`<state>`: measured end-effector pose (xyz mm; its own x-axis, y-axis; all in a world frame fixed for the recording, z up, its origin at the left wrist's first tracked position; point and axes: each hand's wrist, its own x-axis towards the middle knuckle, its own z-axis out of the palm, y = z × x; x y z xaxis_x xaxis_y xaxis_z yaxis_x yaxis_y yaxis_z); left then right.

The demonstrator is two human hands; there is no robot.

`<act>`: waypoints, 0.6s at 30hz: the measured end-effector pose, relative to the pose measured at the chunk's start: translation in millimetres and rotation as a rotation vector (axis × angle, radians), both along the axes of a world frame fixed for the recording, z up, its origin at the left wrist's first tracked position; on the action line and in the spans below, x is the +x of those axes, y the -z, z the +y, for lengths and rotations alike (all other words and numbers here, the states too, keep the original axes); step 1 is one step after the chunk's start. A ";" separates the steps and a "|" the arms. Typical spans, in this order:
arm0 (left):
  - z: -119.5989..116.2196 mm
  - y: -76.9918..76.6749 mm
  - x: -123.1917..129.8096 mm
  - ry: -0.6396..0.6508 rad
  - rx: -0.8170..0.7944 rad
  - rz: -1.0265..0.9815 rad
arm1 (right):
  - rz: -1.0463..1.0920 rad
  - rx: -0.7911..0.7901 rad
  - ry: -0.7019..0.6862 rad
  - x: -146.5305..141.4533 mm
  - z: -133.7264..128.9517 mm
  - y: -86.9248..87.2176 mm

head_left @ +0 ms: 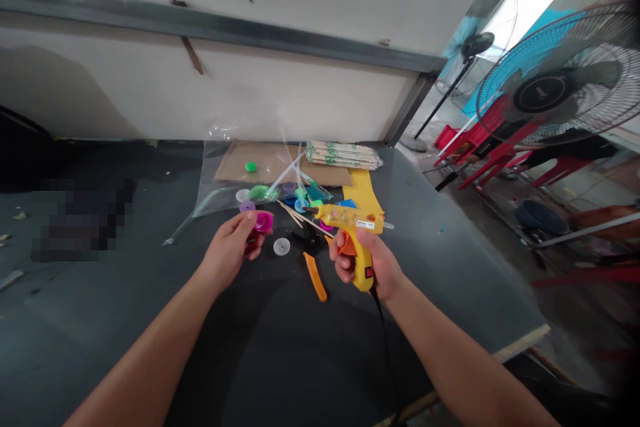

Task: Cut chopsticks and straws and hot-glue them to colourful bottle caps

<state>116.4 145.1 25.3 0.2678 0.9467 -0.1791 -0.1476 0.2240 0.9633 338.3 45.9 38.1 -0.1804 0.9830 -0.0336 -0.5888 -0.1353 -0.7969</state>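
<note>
Pinched in my left hand [233, 247] is a magenta plastic cap [263, 221]. My right hand [370, 260] grips a yellow glue gun [365, 240], its nozzle pointing left toward the cap but apart from it. A clear round disc [281, 247] lies on the dark table between my hands. Beside it rests a tool with an orange handle [315, 277]; its black part is partly hidden. Several coloured caps, among them a green one [261, 192] and a purple one [247, 207], lie beyond, with thin wooden sticks [295, 215] and clear glue sticks [286, 175].
Farther back are cardboard [235, 163], a clear plastic bag [205, 180], packed wooden sticks [344, 155] and a yellow sheet [367, 190]. A white wall panel [300, 93] bounds the table [260, 347]. The black cord hangs below the glue gun. Fans [540, 90] stand at right.
</note>
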 end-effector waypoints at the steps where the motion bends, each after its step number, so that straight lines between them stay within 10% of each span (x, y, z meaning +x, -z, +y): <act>1: -3.1 -1.8 2.4 0.032 -0.006 -0.029 | -0.059 0.024 0.028 -1.5 -2.1 -0.7; 18: -18.2 -11.4 12.7 0.172 -0.078 -0.230 | -0.463 0.042 0.117 -1.4 -6.6 -4.3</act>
<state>129.1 127.0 36.6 0.4653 0.8695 -0.1656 -0.3133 0.3367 0.8880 336.9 39.3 42.3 -0.0438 0.9981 -0.0438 -0.1804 -0.0510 -0.9823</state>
